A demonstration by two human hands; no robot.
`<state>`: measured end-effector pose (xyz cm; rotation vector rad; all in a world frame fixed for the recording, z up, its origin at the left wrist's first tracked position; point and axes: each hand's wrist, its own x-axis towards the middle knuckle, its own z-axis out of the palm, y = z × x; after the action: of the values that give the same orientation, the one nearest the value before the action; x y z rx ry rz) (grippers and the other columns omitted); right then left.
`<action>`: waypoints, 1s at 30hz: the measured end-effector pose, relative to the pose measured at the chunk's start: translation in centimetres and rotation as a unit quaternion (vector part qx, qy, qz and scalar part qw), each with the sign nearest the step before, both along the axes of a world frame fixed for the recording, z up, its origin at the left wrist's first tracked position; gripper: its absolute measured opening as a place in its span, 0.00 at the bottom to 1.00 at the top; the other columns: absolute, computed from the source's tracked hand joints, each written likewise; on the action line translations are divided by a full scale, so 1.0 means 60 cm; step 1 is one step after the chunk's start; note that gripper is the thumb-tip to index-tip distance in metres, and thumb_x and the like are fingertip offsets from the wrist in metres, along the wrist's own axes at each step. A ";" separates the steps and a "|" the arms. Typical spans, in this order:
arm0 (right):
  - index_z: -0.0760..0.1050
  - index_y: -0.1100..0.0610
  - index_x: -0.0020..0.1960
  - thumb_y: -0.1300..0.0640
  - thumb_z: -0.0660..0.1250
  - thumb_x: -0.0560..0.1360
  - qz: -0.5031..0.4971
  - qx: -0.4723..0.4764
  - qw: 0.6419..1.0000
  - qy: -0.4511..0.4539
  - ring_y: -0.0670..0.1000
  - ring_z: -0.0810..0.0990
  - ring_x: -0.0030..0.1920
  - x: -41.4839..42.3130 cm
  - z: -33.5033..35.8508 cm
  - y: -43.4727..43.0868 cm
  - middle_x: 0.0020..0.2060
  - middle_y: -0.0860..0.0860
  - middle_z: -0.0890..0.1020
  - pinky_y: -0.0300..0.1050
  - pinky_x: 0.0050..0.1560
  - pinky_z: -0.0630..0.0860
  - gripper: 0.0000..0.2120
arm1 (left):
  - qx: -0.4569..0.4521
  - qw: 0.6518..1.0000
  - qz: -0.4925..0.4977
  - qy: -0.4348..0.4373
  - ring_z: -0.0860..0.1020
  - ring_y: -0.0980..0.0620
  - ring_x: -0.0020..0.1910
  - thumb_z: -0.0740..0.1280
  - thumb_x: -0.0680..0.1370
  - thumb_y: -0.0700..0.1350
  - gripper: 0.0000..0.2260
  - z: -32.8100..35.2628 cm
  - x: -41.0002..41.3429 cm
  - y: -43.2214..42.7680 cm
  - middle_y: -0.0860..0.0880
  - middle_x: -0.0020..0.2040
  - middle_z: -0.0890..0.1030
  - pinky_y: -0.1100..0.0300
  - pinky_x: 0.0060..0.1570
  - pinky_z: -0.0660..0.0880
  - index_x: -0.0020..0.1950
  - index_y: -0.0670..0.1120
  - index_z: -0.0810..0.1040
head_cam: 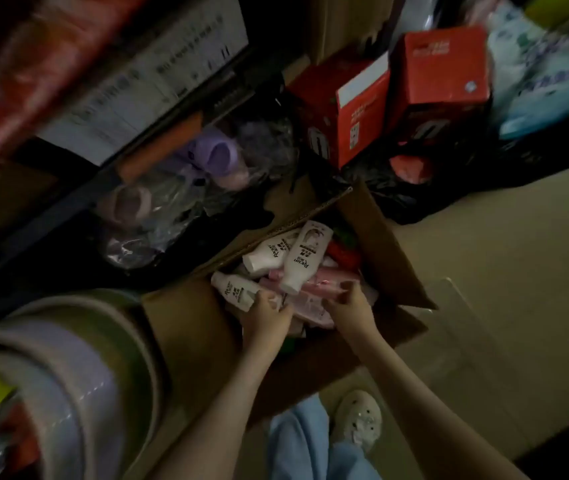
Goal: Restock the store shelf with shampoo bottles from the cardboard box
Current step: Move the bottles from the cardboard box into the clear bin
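An open cardboard box (189,327) sits on the floor below me, holding several white and pink shampoo bottles. My left hand (267,315) is inside it, closed around a white bottle (236,291) at the box's left side. My right hand (350,303) reaches in beside it, fingers curled on a pink bottle (324,280). Two more white bottles (305,256) lie across the pile further in. The dark shelf (158,147) runs along the upper left, blurred.
Red cartons (439,71) and black bags stand beyond the box. Bagged purple slippers (214,157) lie under the shelf. Stacked round basins (68,368) sit at lower left. My blue trouser leg and white shoe (357,420) are below the box on beige floor.
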<state>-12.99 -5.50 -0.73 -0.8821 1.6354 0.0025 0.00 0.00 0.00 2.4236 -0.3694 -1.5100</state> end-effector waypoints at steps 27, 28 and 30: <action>0.59 0.55 0.62 0.63 0.71 0.71 -0.197 0.101 0.958 -0.184 0.52 0.80 0.44 -0.050 -0.073 0.004 0.47 0.53 0.77 0.46 0.37 0.80 0.27 | -0.121 0.957 -0.262 -0.017 0.67 0.49 0.61 0.76 0.65 0.48 0.31 -0.045 -0.102 -0.009 0.52 0.57 0.62 0.55 0.54 0.74 0.60 0.57 0.61; 0.58 0.52 0.63 0.63 0.71 0.71 -0.189 0.096 0.958 -0.194 0.52 0.80 0.45 -0.082 -0.043 0.017 0.48 0.53 0.76 0.44 0.36 0.80 0.29 | -0.124 0.946 -0.301 0.010 0.65 0.51 0.63 0.76 0.65 0.50 0.32 -0.019 -0.113 -0.004 0.54 0.59 0.61 0.52 0.58 0.72 0.61 0.60 0.61; 0.58 0.52 0.66 0.64 0.71 0.70 -0.174 0.084 0.959 -0.209 0.53 0.81 0.47 -0.153 0.012 0.050 0.52 0.54 0.76 0.44 0.38 0.80 0.31 | -0.133 0.921 -0.362 0.062 0.63 0.54 0.62 0.74 0.68 0.51 0.29 0.030 -0.142 0.007 0.55 0.60 0.60 0.54 0.60 0.69 0.62 0.59 0.62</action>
<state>-22.17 -2.49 0.01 -0.4182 1.3455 -0.2687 -8.50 0.39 1.81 2.0468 -1.4610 -1.7060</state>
